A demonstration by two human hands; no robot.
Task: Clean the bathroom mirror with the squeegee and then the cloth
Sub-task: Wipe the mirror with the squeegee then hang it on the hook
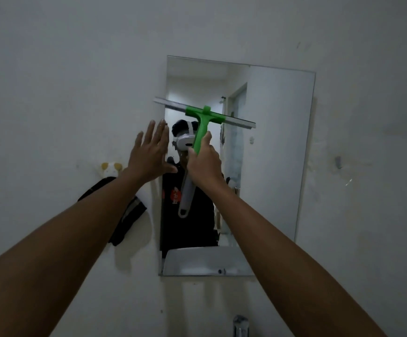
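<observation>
A frameless rectangular mirror (275, 152) hangs on the pale wall. My right hand (203, 164) grips the green handle of the squeegee (203, 117); its metal blade lies tilted across the mirror's upper left part, the left tip past the mirror's edge. My left hand (150, 154) is open, fingers spread, flat at the mirror's left edge. A grey handle end sticks out below my right hand. A dark cloth (124, 215) hangs on the wall left of the mirror.
A wall hook (110, 169) with yellow ears holds the dark cloth. A chrome tap (241, 325) shows at the bottom edge below the mirror. A small metal hook (338, 162) sits on the wall to the right. The mirror reflects a basin and a doorway.
</observation>
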